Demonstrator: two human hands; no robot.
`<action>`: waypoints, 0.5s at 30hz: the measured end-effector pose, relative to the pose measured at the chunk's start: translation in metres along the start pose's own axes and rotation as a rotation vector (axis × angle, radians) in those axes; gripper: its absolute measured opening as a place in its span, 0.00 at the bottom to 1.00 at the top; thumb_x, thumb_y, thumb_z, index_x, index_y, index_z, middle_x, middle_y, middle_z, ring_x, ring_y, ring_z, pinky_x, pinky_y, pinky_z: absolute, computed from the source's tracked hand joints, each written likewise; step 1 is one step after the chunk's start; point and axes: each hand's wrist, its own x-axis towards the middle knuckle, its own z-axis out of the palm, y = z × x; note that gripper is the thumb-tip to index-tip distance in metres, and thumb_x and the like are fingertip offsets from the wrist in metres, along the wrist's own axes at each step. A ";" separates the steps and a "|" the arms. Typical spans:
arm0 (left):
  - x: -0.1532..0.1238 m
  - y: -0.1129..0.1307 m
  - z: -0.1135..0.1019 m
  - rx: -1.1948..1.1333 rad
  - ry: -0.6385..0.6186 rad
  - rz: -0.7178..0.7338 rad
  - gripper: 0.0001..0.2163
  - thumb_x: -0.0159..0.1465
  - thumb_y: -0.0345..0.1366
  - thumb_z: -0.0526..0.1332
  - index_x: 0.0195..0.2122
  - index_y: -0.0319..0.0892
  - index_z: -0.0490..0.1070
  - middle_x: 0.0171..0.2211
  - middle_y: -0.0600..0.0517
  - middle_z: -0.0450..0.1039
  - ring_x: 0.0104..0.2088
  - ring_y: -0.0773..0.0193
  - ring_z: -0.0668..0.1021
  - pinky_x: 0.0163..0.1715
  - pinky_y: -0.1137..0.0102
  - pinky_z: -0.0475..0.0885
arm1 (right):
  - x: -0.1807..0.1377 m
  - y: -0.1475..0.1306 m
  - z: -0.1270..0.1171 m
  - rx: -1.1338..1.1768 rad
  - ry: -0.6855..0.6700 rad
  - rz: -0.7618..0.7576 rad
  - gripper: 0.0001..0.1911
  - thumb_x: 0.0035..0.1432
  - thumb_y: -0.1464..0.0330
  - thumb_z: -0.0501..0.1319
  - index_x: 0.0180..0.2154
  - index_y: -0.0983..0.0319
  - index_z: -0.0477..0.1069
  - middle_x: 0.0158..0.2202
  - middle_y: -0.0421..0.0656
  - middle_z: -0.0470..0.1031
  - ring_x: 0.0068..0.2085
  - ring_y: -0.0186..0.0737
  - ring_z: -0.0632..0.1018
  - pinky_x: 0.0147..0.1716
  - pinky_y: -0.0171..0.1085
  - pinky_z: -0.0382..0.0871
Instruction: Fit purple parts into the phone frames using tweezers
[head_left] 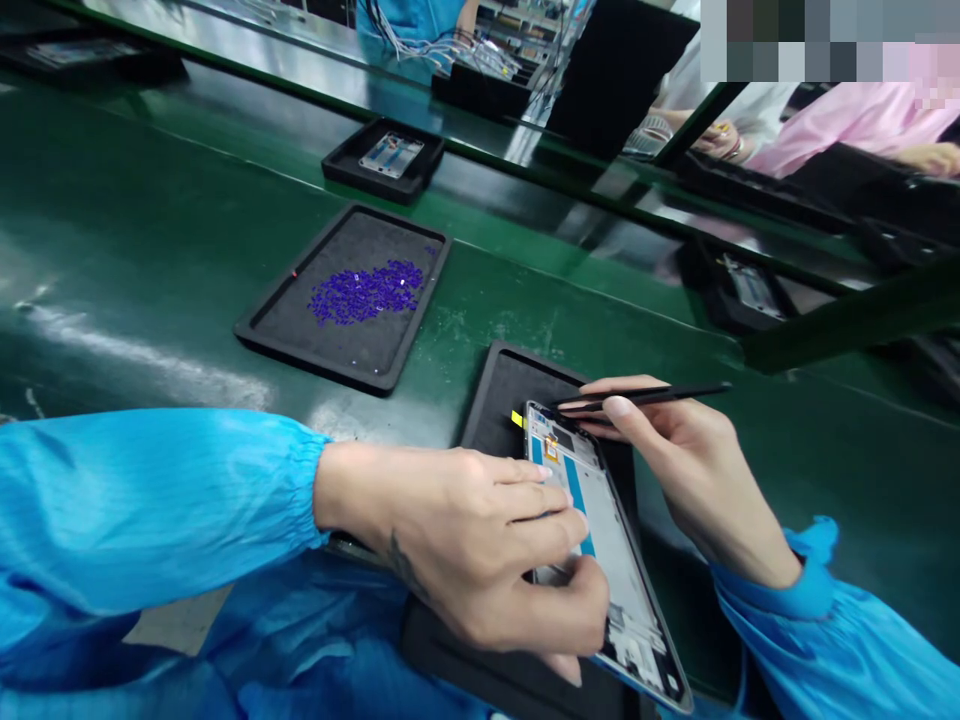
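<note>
The phone frame (622, 570) lies in a black tray (502, 390) at the near edge of the surface (150, 200). The left hand (480, 550) fingers close on its left side. The right hand (690, 470) fingers pinch black tweezers (660, 395) at its far end. Purple parts (367, 292) fill a second tray (300, 330) mid-surface.

Bright blue sleeves (150, 500) w/ gathered elastic cuffs (311, 490); small dark tattoo (401, 562) on L hand (465, 545).

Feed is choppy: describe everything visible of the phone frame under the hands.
The phone frame is a silvery open chassis with blue strips, an orange part and a yellow tab at its far end, lying on a black tray. The left hand grips its middle; the right hand, holding a black tool, rests at its far edge.
</note>
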 end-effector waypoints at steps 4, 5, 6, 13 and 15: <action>0.001 -0.001 0.000 -0.008 -0.008 0.001 0.25 0.68 0.57 0.54 0.33 0.39 0.79 0.30 0.48 0.80 0.30 0.62 0.81 0.33 0.70 0.81 | 0.000 0.001 -0.001 -0.037 -0.005 -0.020 0.15 0.63 0.55 0.64 0.42 0.60 0.77 0.42 0.45 0.81 0.42 0.45 0.83 0.44 0.40 0.80; 0.001 -0.001 0.000 -0.004 0.000 0.004 0.25 0.68 0.57 0.54 0.33 0.39 0.79 0.30 0.48 0.80 0.30 0.62 0.81 0.33 0.70 0.81 | 0.000 0.001 -0.001 -0.057 -0.006 -0.028 0.15 0.63 0.55 0.64 0.42 0.60 0.77 0.43 0.45 0.81 0.42 0.45 0.83 0.43 0.41 0.80; 0.001 -0.001 0.000 0.000 0.007 0.004 0.25 0.68 0.57 0.54 0.33 0.39 0.79 0.30 0.48 0.80 0.30 0.62 0.82 0.33 0.70 0.81 | 0.000 0.002 -0.001 -0.075 -0.006 -0.037 0.15 0.63 0.55 0.63 0.42 0.60 0.77 0.43 0.45 0.80 0.42 0.45 0.83 0.43 0.41 0.80; 0.004 -0.001 -0.005 -0.006 -0.022 -0.027 0.25 0.69 0.56 0.54 0.32 0.40 0.79 0.31 0.49 0.81 0.29 0.63 0.81 0.35 0.70 0.81 | 0.000 0.003 -0.002 -0.188 0.015 -0.108 0.16 0.64 0.54 0.62 0.39 0.59 0.79 0.44 0.45 0.80 0.41 0.45 0.82 0.41 0.41 0.79; 0.004 -0.001 -0.005 -0.009 -0.021 -0.043 0.25 0.68 0.56 0.54 0.32 0.40 0.79 0.30 0.49 0.80 0.29 0.63 0.81 0.35 0.70 0.81 | -0.001 0.002 -0.001 -0.223 0.027 -0.122 0.16 0.64 0.54 0.62 0.38 0.60 0.80 0.45 0.46 0.79 0.41 0.45 0.82 0.40 0.40 0.79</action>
